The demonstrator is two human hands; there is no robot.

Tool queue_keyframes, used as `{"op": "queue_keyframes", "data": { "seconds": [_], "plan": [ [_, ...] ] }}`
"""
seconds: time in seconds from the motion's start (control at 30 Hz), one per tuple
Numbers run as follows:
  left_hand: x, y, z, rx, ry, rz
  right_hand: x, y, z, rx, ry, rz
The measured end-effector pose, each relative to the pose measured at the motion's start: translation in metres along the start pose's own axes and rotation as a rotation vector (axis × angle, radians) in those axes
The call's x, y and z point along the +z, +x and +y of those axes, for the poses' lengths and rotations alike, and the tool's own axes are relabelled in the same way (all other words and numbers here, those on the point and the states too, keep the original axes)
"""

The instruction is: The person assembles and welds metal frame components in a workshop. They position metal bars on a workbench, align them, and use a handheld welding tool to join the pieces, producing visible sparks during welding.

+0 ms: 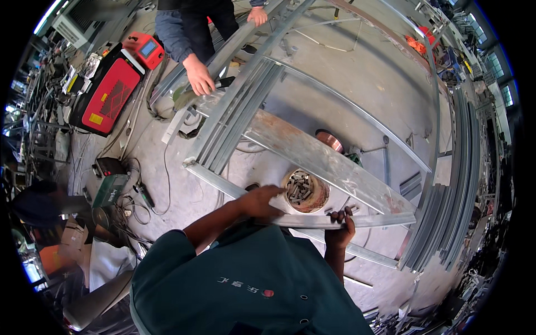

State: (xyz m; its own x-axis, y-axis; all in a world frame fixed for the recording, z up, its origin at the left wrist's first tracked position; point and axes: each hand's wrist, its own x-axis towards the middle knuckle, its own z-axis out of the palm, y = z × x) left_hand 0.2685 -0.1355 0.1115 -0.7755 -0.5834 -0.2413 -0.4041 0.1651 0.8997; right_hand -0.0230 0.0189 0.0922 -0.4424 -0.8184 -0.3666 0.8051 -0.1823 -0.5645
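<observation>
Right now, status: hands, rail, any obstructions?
Left hand blurred, by bucket. Right hand at near metal rail. Possible obstruction: bucket of metal pieces beyond rail.

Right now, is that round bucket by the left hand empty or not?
Not empty: through the open top of the bucket, a heap of small metal pieces shows inside. How deep it goes, I cannot tell.

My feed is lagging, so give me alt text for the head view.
A person's right hand grips a metal bar at the near side of a metal frame; the left hand, blurred, is beside a bucket of metal pieces. A co-worker stands across the frame, near a red machine.
</observation>
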Motion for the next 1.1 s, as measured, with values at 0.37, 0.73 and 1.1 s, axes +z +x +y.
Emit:
{"op": "queue_keyframes", "data": {
  "seconds": [0.37, 0.73, 1.1],
  "plan": [
    [-0.102, 0.028, -0.149, -0.712, 0.688, 0.53, 0.005, -0.04, 0.028, -0.162, -0.15, 0.36],
    [-0.113, 0.033, -0.167, -0.6, 0.663, 0.538, 0.025, -0.021, 0.068, -0.059, -0.204, 0.323],
    [-0.121, 0.012, -0.176, -0.806, 0.194, 0.476, 0.05, -0.002, 0.07, -0.016, -0.281, 0.321]
  ]
}}
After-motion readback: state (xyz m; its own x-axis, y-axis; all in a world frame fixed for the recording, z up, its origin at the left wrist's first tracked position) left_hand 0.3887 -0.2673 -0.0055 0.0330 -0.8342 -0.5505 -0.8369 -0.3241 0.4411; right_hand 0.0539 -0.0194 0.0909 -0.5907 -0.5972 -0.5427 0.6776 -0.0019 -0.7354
